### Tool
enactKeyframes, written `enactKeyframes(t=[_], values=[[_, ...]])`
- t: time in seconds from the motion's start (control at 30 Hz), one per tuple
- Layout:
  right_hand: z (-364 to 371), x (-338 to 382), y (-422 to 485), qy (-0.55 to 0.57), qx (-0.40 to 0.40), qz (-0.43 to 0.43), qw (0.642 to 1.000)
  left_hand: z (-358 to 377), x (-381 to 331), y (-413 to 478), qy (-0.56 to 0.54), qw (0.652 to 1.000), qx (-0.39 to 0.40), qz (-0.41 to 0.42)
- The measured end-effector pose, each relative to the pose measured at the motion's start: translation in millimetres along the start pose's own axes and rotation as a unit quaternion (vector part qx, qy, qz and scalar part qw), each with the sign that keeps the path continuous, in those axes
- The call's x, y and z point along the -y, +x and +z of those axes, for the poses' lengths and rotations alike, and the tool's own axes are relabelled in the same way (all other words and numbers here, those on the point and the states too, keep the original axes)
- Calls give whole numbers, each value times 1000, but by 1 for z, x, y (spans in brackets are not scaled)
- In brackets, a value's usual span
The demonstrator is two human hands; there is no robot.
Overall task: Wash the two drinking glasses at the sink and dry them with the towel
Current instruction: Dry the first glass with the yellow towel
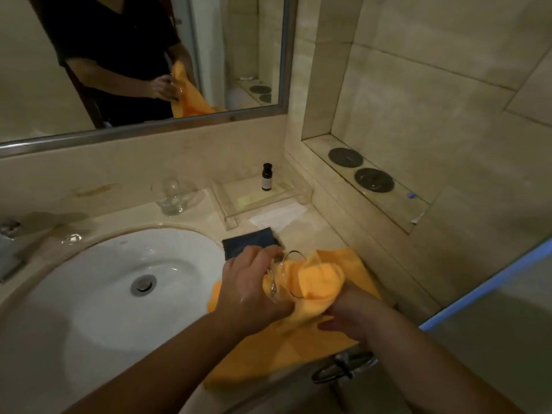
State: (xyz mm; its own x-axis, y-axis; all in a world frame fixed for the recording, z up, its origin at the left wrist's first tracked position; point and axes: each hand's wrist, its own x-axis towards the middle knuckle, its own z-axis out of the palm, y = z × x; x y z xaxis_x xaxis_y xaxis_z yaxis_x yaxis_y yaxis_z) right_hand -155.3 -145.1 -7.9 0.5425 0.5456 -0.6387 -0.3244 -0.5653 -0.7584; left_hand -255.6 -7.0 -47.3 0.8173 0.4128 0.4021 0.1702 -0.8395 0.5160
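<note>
My left hand (249, 289) grips a clear drinking glass (277, 279) tilted on its side, to the right of the white sink (89, 282). An orange towel (316, 282) is stuffed into the glass's mouth and drapes down over the counter edge. My right hand (348, 313) holds the towel bunched at the glass's opening; its fingers are mostly hidden in the cloth. A second clear glass (171, 195) stands upright on the counter behind the sink, near the wall.
A dark folded cloth (249, 239) lies on the counter behind my hands. A clear tray (301, 194) holds a small dark bottle (266, 176). Two dark coasters (345, 157) sit in the wall niche. The tap (9, 243) is at the far left. A metal ring (343, 366) hangs below the counter.
</note>
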Motion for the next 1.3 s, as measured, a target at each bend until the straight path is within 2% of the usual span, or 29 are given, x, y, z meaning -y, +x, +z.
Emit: enactKeyframes(t=[0.1, 0.2, 0.3, 0.37, 0.47, 0.53, 0.7, 0.77, 0.8, 0.9, 1.0, 1.07, 1.13, 1.2, 1.27, 1.3], values=[[-13, -6, 10, 101, 66, -4, 993, -3, -13, 8, 27, 1000, 9, -5], [-25, -7, 11, 193, 101, -42, 975, -16, -17, 22, 4, 998, -45, -36], [-26, -5, 5, 228, 175, -98, 953, -26, -18, 37, 42, 996, -79, 4], [-21, -2, -1, 220, 161, -121, 954, -32, -20, 50, 48, 995, -90, -1], [-15, 5, -10, 200, 121, -145, 961, -41, -13, 74, -5, 987, -149, -63], [-12, 6, -13, 194, 84, -138, 968, -40, -7, 79, -18, 985, -157, -66], [-5, 1, -6, 281, 47, -160, 945, -5, -5, 47, 49, 995, -82, 21], [-4, 1, -1, 255, -10, -120, 959, 8, -4, 35, 46, 993, -75, 77], [-2, 2, 4, 229, -14, -109, 967, 12, -3, 32, 35, 991, -79, 105], [4, 4, 11, 148, 36, -78, 985, 15, 0, 30, -14, 986, -74, 146], [6, 9, 17, 162, 64, -42, 984, 7, 3, 31, -44, 986, -37, 157], [9, 14, 22, 152, 52, -12, 987, 1, 3, 30, -23, 986, -13, 167], [14, 16, 30, 139, 11, 15, 990, -5, -7, 32, 56, 985, 37, 157], [18, 15, 38, 143, -31, 16, 989, -12, -17, 37, 120, 981, 115, 100], [17, 16, 42, 166, -51, 4, 985, -21, -15, 36, 68, 984, 164, 21], [14, 16, 44, 184, -57, -9, 981, -25, -11, 34, 11, 988, 154, -29]])
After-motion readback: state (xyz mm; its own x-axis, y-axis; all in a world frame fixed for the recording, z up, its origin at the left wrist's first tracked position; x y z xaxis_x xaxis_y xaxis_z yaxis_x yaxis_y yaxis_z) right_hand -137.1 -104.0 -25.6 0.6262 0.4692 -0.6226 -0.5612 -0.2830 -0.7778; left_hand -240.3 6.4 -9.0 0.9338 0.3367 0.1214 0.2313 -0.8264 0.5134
